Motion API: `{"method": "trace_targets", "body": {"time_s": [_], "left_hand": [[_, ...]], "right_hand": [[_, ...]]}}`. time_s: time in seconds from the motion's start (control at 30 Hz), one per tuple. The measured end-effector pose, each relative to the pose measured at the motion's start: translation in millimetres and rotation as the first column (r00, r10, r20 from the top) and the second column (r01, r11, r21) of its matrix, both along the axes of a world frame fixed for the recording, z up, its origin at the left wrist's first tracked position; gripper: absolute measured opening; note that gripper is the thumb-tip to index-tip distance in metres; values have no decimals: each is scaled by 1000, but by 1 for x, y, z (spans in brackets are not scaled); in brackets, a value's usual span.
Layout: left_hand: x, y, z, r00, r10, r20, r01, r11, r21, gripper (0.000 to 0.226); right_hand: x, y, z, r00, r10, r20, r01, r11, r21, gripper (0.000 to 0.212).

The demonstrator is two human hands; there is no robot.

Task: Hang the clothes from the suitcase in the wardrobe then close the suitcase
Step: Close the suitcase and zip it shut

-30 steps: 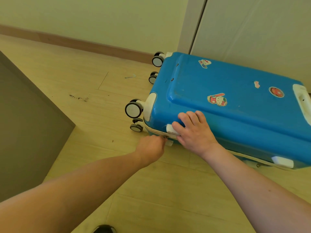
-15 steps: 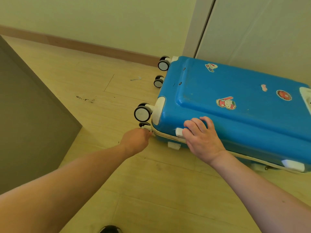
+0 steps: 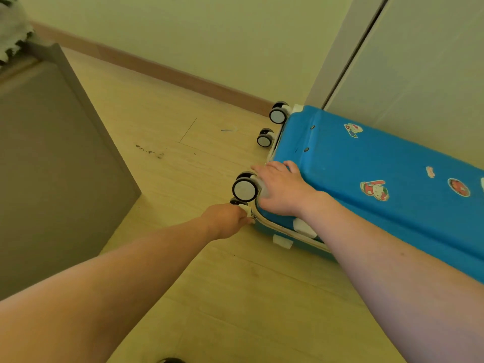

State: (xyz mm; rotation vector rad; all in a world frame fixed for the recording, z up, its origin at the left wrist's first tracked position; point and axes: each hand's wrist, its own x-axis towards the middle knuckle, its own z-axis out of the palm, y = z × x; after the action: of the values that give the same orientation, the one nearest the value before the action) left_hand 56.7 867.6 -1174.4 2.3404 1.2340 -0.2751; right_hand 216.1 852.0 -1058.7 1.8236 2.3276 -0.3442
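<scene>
Blue suitcase (image 3: 366,158) lying flat on the floor (image 3: 209,297), lid down, both hands at its near wheel corner.

Case runs from centre frame out toward 3 o'clock — its far end is cut off by the frame edge, so handle side isn't visible. Left hand (image 3: 226,221) sits at the corner just below the big wheel (image 3: 245,189), fingers curled and pinching what looks like the zip pull (image 3: 253,218); the pull is tiny & mostly hidden by the fingers. Right hand (image 3: 281,189) lies on the lid corner, fingers straight, pressing flat; fingertips reach past the edge. Two more wheels show toward 12 o'clock, by the wardrobe door (image 3: 419,61). Grey furniture panel (image 3: 52,166) at 9 o'clock, top cut off. Dark object at 6 o'clock — can't tell what.
</scene>
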Motion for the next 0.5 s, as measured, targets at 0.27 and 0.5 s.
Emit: {"method": "trace_targets", "body": {"time_s": [0.27, 0.5], "left_hand": [[-3, 6, -7, 992, -129, -8, 129, 989, 65, 48], [-8, 13, 1, 969, -242, -40, 245, 952, 182, 42]], "right_hand": [[-27, 46, -9, 940, 138, 312, -104, 987, -124, 74], [-14, 40, -11, 988, 86, 131, -89, 996, 21, 57]]}}
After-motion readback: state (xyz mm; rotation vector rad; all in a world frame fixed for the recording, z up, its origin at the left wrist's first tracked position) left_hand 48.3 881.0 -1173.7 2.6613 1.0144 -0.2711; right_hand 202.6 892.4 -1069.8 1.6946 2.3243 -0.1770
